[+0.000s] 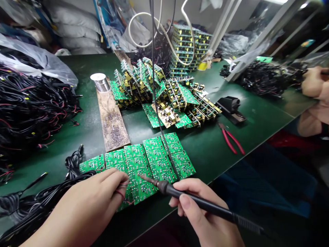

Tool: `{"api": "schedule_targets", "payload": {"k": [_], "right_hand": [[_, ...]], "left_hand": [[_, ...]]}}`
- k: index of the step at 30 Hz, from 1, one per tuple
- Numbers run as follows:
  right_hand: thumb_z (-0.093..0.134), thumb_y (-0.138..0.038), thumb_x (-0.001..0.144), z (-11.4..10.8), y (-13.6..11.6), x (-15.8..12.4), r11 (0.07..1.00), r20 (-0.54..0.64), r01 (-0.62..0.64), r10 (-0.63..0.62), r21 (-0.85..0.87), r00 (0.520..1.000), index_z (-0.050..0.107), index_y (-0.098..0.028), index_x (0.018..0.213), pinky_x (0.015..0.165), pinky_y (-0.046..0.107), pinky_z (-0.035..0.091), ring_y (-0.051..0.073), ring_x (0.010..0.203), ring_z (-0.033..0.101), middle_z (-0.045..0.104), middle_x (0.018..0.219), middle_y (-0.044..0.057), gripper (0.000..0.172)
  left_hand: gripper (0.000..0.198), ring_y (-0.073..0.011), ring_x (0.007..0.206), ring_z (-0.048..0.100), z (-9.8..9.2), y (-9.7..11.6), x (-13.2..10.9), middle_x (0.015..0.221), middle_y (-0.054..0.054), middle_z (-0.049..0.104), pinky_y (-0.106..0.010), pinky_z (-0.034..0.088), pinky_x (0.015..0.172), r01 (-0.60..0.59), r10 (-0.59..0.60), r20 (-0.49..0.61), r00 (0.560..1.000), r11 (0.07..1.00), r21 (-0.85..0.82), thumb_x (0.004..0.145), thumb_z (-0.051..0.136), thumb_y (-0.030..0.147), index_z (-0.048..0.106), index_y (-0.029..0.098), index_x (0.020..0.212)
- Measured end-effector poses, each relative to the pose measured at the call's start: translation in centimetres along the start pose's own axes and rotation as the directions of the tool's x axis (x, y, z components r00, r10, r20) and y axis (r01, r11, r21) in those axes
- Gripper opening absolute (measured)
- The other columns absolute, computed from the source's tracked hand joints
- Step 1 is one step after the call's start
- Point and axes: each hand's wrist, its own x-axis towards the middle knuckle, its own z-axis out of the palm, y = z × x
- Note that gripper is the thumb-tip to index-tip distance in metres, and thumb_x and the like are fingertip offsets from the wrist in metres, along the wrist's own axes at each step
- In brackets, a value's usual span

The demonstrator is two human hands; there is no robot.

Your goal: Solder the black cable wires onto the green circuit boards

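Observation:
My right hand (205, 212) is closed round the black handle of a soldering iron (195, 200). The iron's tip rests over, perhaps on, a row of green circuit boards (138, 164) lying solder side up. Over the left boards, my left hand (95, 195) pinches the thin red end wires of a black cable (122, 187); the fingertips are partly hidden. A bundle of black cables (33, 209) lies beside and under my left forearm. Behind the boards stands a solder spool (101, 84) on a wooden board (113, 127) speckled with solder bits.
Circuit boards with yellow parts (164, 92) are heaped mid-table, and a tall stack (189, 44) rises behind. Red-handled pliers (231, 139) lie right, near a black holder (231, 108). Heaped black cables (31, 109) fill the left. Another person's hands (315, 84) are at far right.

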Motion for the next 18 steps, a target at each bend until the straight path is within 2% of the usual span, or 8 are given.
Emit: {"api": "schedule_targets", "payload": {"k": [3, 7, 18], "right_hand": [[0.067, -0.037, 0.114, 0.2, 0.2, 0.0, 0.999, 0.031, -0.041, 0.041, 0.020, 0.999, 0.079, -0.033, 0.117, 0.069, 0.023, 0.062, 0.014, 0.071, 0.074, 0.084, 0.089, -0.002, 0.013], [0.065, -0.037, 0.114, 0.5, 0.4, 0.2, 0.997, 0.073, -0.065, 0.062, 0.041, 0.995, 0.078, -0.032, 0.118, 0.069, 0.023, 0.061, 0.014, 0.072, 0.074, 0.085, 0.091, -0.001, 0.014], [0.066, -0.048, 0.116, 0.8, 0.5, 0.5, 0.981, 0.084, -0.148, 0.138, 0.128, 0.987, 0.079, -0.030, 0.113, 0.070, 0.024, 0.060, 0.015, 0.073, 0.072, 0.082, 0.089, 0.000, 0.023]], "left_hand": [[0.044, -0.0255, 0.086, 0.081, -0.2, 0.0, 0.6, 0.103, -0.004, 0.081, -0.043, 0.054, 0.075, 0.085, -0.083, 0.072, 0.994, 0.996, -0.032, 0.115, 0.036, 0.044, 0.076, 0.028, 0.105], [0.041, -0.0264, 0.075, 0.075, -0.5, 0.4, 1.4, 0.087, -0.003, 0.072, -0.044, 0.047, 0.070, 0.134, -0.127, 0.130, 0.983, 0.990, -0.052, 0.109, 0.037, 0.043, 0.069, 0.027, 0.088], [0.038, -0.0228, 0.071, 0.068, -0.3, 0.5, 1.0, 0.082, 0.001, 0.069, -0.042, 0.041, 0.069, 0.093, -0.088, 0.048, 0.995, 0.987, -0.131, 0.110, 0.042, 0.041, 0.065, 0.028, 0.083]]}}
